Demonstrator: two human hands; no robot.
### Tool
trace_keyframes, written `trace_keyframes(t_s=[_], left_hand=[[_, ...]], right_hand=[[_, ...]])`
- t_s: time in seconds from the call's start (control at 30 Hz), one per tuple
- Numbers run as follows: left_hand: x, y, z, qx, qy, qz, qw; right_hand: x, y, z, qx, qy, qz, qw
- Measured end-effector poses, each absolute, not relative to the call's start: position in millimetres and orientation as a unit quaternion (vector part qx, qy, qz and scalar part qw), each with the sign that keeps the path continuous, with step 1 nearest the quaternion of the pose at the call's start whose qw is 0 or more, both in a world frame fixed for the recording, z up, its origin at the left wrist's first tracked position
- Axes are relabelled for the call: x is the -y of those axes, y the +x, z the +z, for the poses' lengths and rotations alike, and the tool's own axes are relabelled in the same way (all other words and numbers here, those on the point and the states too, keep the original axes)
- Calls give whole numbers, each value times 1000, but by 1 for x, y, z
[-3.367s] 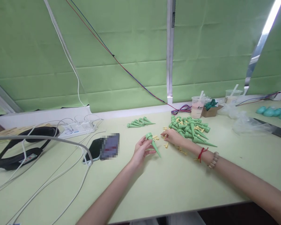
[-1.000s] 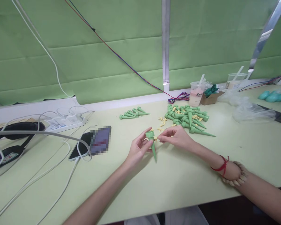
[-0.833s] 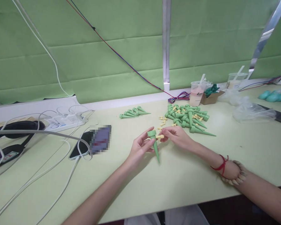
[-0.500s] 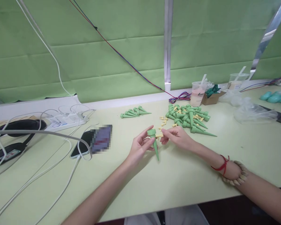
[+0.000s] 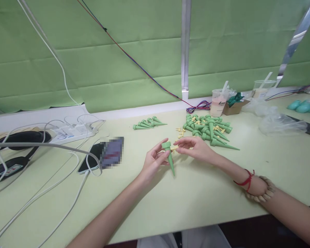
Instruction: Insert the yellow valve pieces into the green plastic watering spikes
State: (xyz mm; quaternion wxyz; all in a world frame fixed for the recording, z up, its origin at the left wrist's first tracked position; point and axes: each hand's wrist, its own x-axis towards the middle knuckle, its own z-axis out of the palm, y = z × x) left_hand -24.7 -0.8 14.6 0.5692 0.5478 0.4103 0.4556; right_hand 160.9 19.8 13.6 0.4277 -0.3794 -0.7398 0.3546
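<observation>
My left hand (image 5: pixel 153 161) holds a green cone-shaped spike (image 5: pixel 169 159) by its wide head, tip pointing down at the pale green table (image 5: pixel 196 199). A small yellow piece (image 5: pixel 174 148) sticks out of the side of the spike's head. My right hand (image 5: pixel 196 148) pinches that yellow piece with thumb and forefinger, the other fingers spread. Behind my right hand lies a pile of green spikes (image 5: pixel 210 131) mixed with yellow pieces. Loose yellow pieces (image 5: pixel 180 131) lie beside it. A small row of green spikes (image 5: pixel 148 124) lies further left.
A phone (image 5: pixel 103 156) on a cable lies left of my hands, with a power strip (image 5: pixel 73 131), white cables and a black headset (image 5: pixel 15 151) beyond. At the back right stand a drink cup (image 5: pixel 218 103), a cardboard box (image 5: pixel 234 106), a plastic bag (image 5: pixel 279 124) and teal objects (image 5: pixel 303 106).
My right hand took a yellow piece from the table and brought it to the spike's head. My left hand turned the spike from slanted to nearly upright. The right fingers now spread wider.
</observation>
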Motion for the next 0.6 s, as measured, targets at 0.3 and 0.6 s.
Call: trace_keyframes(t_s=[0.3, 0.6], left_hand=[[0, -24, 12, -410, 553, 447, 571], [1, -23, 12, -418, 556, 436, 571]], right_hand=[[-19, 159, 14, 737, -400, 369, 402], [-18, 160, 14, 729, -409, 400, 375]])
